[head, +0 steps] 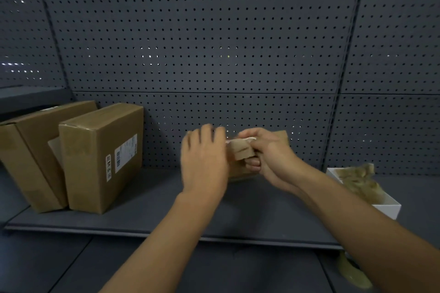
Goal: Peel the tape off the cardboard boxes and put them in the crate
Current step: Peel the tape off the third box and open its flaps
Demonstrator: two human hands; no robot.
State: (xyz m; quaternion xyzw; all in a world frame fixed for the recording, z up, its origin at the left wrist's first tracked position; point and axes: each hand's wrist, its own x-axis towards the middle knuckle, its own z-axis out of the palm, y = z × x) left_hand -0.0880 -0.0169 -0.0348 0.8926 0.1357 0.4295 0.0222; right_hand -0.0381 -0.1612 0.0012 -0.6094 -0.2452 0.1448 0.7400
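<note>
A small cardboard box [282,137] stands on the dark shelf [147,204], mostly hidden behind my hands. My right hand [266,152] pinches a crumpled strip of brown tape [241,150] coming off the box. My left hand [204,162] is blurred, fingers spread, against the box's left side. Two larger taped cardboard boxes [100,157] [31,157] stand upright at the shelf's left. A white crate [390,207] at the right holds a heap of peeled tape [357,177].
A grey pegboard wall [214,43] backs the shelf. A loose strip of tape [352,273] hangs below the shelf's front edge at the right. Another shelf level lies below, at the bottom of view.
</note>
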